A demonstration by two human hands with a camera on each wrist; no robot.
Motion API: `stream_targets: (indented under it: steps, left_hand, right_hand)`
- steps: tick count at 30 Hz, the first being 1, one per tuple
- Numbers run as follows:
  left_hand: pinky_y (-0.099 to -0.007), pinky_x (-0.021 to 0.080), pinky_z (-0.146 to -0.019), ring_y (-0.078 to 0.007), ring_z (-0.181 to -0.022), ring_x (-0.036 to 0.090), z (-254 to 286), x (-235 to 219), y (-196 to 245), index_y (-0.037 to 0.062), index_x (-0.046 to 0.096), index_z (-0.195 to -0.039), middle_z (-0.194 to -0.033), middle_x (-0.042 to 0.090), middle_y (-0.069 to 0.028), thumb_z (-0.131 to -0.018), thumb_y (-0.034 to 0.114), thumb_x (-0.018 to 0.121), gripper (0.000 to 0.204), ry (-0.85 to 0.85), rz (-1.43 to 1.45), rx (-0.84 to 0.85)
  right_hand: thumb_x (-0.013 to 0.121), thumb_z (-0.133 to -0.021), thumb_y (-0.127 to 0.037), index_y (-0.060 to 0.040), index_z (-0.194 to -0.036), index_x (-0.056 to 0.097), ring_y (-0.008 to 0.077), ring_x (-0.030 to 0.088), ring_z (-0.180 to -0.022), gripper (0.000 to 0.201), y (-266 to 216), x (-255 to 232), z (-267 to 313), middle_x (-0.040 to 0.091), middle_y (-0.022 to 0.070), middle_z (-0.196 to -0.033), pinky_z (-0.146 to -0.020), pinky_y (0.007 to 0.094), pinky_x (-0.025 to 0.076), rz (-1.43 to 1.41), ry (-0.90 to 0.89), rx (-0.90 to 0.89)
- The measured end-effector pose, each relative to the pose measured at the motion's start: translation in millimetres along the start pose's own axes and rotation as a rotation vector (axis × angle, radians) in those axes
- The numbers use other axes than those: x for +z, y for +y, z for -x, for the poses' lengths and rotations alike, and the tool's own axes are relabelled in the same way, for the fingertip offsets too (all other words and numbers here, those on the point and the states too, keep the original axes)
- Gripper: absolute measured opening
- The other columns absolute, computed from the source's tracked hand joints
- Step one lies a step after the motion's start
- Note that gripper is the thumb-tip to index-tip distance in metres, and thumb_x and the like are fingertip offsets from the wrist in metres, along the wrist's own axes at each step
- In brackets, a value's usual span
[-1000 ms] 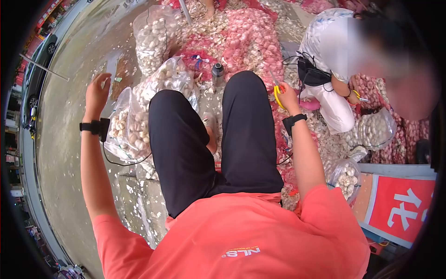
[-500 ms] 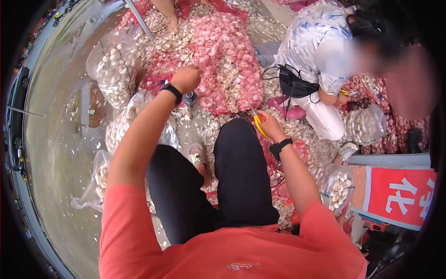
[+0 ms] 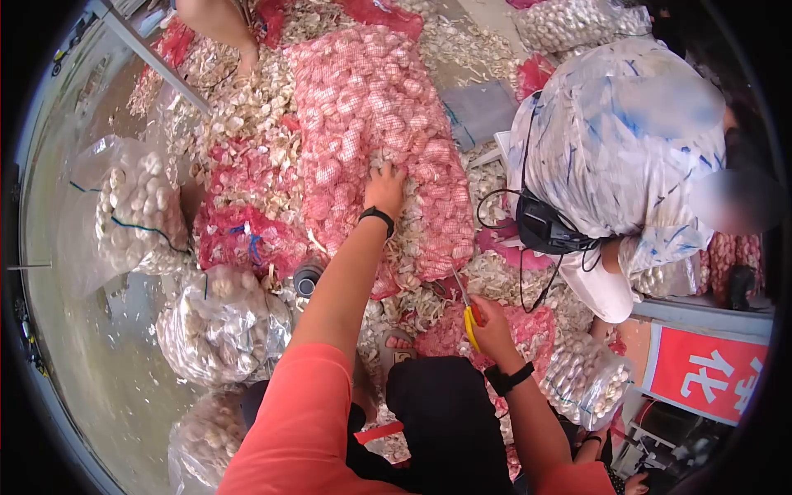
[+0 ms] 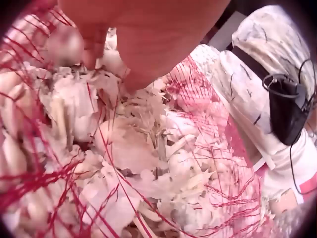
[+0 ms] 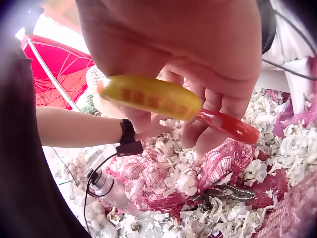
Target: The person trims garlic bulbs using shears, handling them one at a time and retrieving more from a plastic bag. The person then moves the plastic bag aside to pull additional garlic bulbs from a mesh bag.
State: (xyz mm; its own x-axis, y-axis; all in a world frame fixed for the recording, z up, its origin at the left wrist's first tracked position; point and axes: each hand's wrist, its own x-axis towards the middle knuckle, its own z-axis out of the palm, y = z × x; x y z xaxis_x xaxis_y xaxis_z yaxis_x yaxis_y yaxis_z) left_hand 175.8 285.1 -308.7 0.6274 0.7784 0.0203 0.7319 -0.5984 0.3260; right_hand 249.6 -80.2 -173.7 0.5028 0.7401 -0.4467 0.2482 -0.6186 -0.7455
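My left hand (image 3: 384, 191) reaches into the slit of a large pink mesh sack (image 3: 334, 107) full of garlic, its fingers extended among the bulbs. In the left wrist view, the fingers (image 4: 148, 44) reach down close over pale garlic bulbs (image 4: 130, 146) with loose skins and red mesh strands around them; the fingertips are partly hidden. My right hand (image 3: 493, 332) grips scissors (image 3: 471, 328) with yellow and red handles. Their blades point toward the near edge of the sack. The scissor handles (image 5: 153, 98) lie across the palm in the right wrist view.
A dark-capped bottle (image 3: 307, 280) stands left of the sack. Clear bags of garlic (image 3: 223, 322) line the left side. To the right sits another person (image 3: 610, 140) with a black pouch (image 3: 544, 224). Garlic skins (image 3: 223, 115) cover the ground, and a metal pole (image 3: 153, 58) slants at upper left.
My left hand has swung from the far left, over the bottle, to the middle of the mesh sack. My view has moved closer to the sack. The scissors stay in my right hand.
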Motion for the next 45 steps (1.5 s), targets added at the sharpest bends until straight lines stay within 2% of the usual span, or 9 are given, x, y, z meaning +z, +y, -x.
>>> stream_targets:
  steps: [10, 17, 19, 20, 23, 28, 33, 38, 45]
  left_hand:
    - [-0.0518, 0.055, -0.091, -0.0467, -0.118, 0.056, 39, -18, -1, 0.0148, 0.058, -0.128, -0.133, 0.051, -0.0220, -0.093, 0.022, 0.063, 0.036, -0.039, 0.082, -0.033]
    - [-0.0469, 0.057, -0.089, -0.0434, -0.111, 0.065, 96, -48, 6, 0.0102, 0.046, -0.144, -0.127, 0.058, -0.0231, -0.079, 0.039, 0.080, 0.078, -0.123, 0.162, -0.262]
    - [-0.0435, 0.058, -0.083, -0.0376, -0.097, 0.070, 93, -34, -12, 0.0088, 0.046, -0.145, -0.106, 0.066, -0.0212, -0.077, 0.042, 0.081, 0.084, -0.092, 0.637, -0.313]
    - [-0.0328, 0.057, -0.062, -0.0202, -0.062, 0.066, 97, -43, -3, 0.0051, 0.056, -0.126, -0.088, 0.067, -0.0084, -0.087, 0.041, 0.078, 0.058, 0.025, 0.967, -0.412]
    - [-0.0328, 0.056, -0.058, -0.0195, -0.070, 0.068, 122, -138, 24, 0.0050, 0.056, -0.124, -0.094, 0.067, -0.0083, -0.092, 0.037, 0.074, 0.049, -0.065, 1.312, -0.551]
    - [-0.0413, 0.067, -0.076, -0.0231, -0.082, 0.071, 133, -176, 15, 0.0080, 0.057, -0.118, -0.096, 0.069, -0.0096, -0.090, 0.003, 0.071, 0.031, -0.317, 1.312, -0.632]
    - [-0.0428, 0.065, -0.079, -0.0241, -0.094, 0.071, 154, -237, 43, 0.0068, 0.058, -0.116, -0.104, 0.068, -0.0110, -0.095, 0.007, 0.065, 0.022, -0.161, 1.430, -0.625]
    - [-0.0510, 0.051, -0.109, -0.0281, -0.121, 0.060, 158, -320, 60, 0.0072, 0.045, -0.138, -0.116, 0.061, -0.0170, -0.098, -0.001, 0.049, 0.041, -0.193, 2.004, -0.160]
    - [-0.0479, 0.050, -0.112, -0.0328, -0.119, 0.061, 200, -316, 50, -0.0005, 0.016, -0.152, -0.125, 0.057, -0.0186, -0.094, -0.010, 0.055, 0.071, 0.064, 2.089, -0.258]
  right_hand:
    - [0.067, -0.090, -0.003, -0.0032, -0.140, 0.058, 0.0162, 0.068, -0.107, 0.051, -15, -20, 15, 0.072, 0.0111, -0.117, -0.091, 0.0298, 0.053, -0.150, -0.038, -0.032]
    - [0.077, -0.089, -0.014, -0.0010, -0.137, 0.059, 0.0114, 0.066, -0.089, 0.052, -22, -35, 57, 0.073, 0.0065, -0.100, -0.078, 0.0285, 0.053, -0.205, -0.059, -0.069]
    - [0.080, -0.088, -0.016, -0.0014, -0.136, 0.059, 0.0115, 0.066, -0.091, 0.054, -21, -37, 62, 0.073, 0.0063, -0.101, -0.078, 0.0275, 0.053, -0.296, -0.074, -0.007]
    - [0.081, -0.088, -0.018, -0.0026, -0.137, 0.059, 0.0130, 0.067, -0.091, 0.056, -23, -37, 61, 0.073, 0.0073, -0.102, -0.079, 0.0285, 0.053, -0.267, -0.028, -0.088]
    - [0.082, -0.087, -0.025, -0.0059, -0.137, 0.060, 0.0188, 0.070, -0.093, 0.058, -9, -30, 50, 0.074, 0.0115, -0.105, -0.081, 0.0321, 0.054, -0.250, 0.031, -0.233]
    - [0.079, -0.088, -0.029, -0.0067, -0.131, 0.063, 0.0283, 0.072, -0.094, 0.051, -66, -33, 42, 0.074, 0.0158, -0.105, -0.081, 0.0371, 0.054, 0.034, 0.069, -0.338]
    - [0.076, -0.087, -0.026, -0.0098, -0.125, 0.066, 0.0373, 0.069, -0.098, 0.042, -123, -40, 13, 0.072, 0.0185, -0.105, -0.085, 0.0438, 0.054, 0.209, 0.125, -0.472]
    - [0.077, -0.085, -0.022, -0.0082, -0.123, 0.067, 0.0367, 0.066, -0.104, 0.041, -214, -45, -24, 0.068, 0.0169, -0.110, -0.089, 0.0414, 0.053, 0.304, 0.351, -0.734]
    - [0.078, -0.082, -0.028, -0.0115, -0.124, 0.066, 0.0358, 0.062, -0.107, 0.047, -253, 14, -12, 0.066, 0.0163, -0.110, -0.095, 0.0437, 0.049, 0.017, 0.327, -0.899]
